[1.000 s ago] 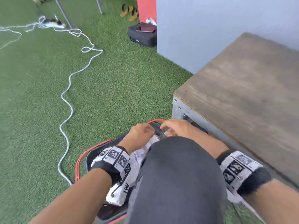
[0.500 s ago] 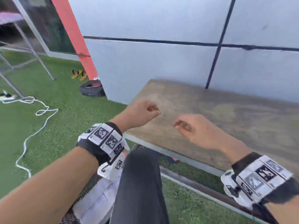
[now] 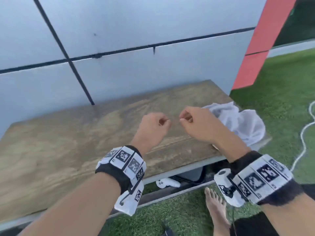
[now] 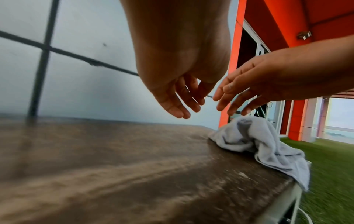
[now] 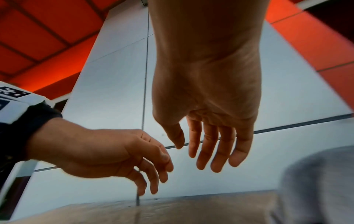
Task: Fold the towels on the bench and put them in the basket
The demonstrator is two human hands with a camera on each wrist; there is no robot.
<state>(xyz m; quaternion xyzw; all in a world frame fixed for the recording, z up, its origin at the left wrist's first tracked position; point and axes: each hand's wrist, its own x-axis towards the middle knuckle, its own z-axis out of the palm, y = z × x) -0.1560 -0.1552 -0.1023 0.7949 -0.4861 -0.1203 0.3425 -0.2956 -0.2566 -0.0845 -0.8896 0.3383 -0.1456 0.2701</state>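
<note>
- The left hand (image 3: 153,128) hangs above the middle of the wooden bench (image 3: 68,150), holding nothing. Its fingers (image 4: 178,104) droop loosely, a little curled, well off the boards.
- The right hand (image 3: 196,126) is beside it, just to the right, also holding nothing — its fingers (image 5: 216,151) hang relaxed and slightly spread, pointing down toward the bench.
- The two hands are near each other but apart; a narrow gap shows between the fingertips in the left wrist view.
- A crumpled white towel (image 3: 242,125) lies unfolded at the right end of the bench, at its front corner, with one edge drooping over the side (image 4: 287,163).
- The right hand is just above and left of the towel; from the left wrist view the fingertips are close over the highest fold, and I cannot tell whether they touch it.
- The basket is out of sight in all three views.
- Behind the bench stands a pale panelled wall (image 3: 119,31) with dark seams — an orange-red column (image 3: 265,41) rises to the right of it.
- Green artificial turf (image 3: 281,86) covers the ground, with a white cable (image 3: 305,137) snaking across it at the right.
- Under the bench front lie a white controller (image 3: 167,182) and something dark beside it.
- A bare foot (image 3: 215,208) rests on the turf below the right wrist.
- Both wrists wear black bands with black-and-white marker tiles (image 3: 126,160).
</note>
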